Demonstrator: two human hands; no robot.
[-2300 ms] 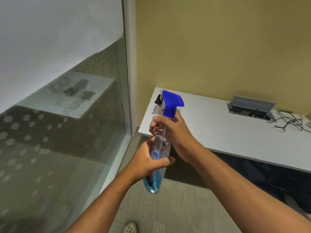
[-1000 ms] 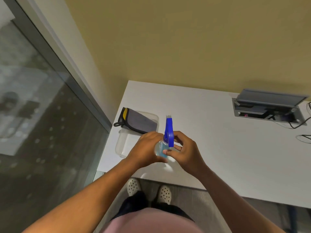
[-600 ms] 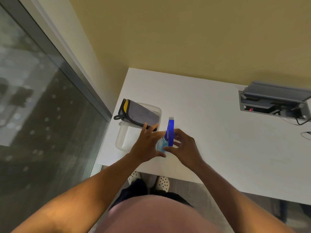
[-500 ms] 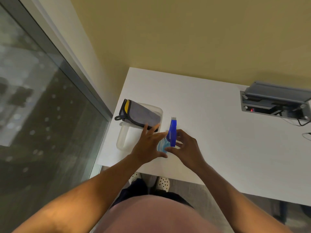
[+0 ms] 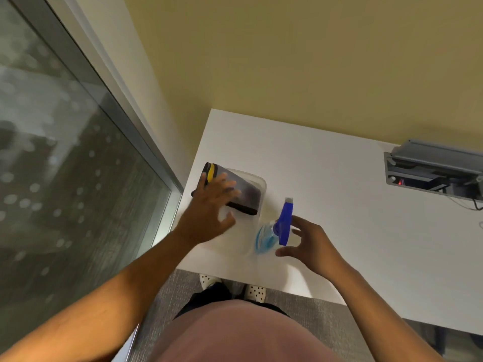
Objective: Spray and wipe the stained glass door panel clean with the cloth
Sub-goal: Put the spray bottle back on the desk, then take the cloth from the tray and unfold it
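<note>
Fingers of our left hand [image 5: 209, 212] lie spread on the grey cloth [image 5: 243, 195] at centre frame, while our right hand [image 5: 311, 246] stays open beside the spray bottle [image 5: 271, 236] on the bench [image 5: 352, 218].

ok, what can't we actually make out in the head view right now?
- Left hand: motion-blurred, so contact with the grey cloth is unclear.
- Clear tray: mostly hidden under cloth and hand.
- Spray bottle: seen from above, label not visible; right hand open beside it.
- Desk cable box: cut off by right edge.
- Glass door panel: reflections mask any stains.
</note>
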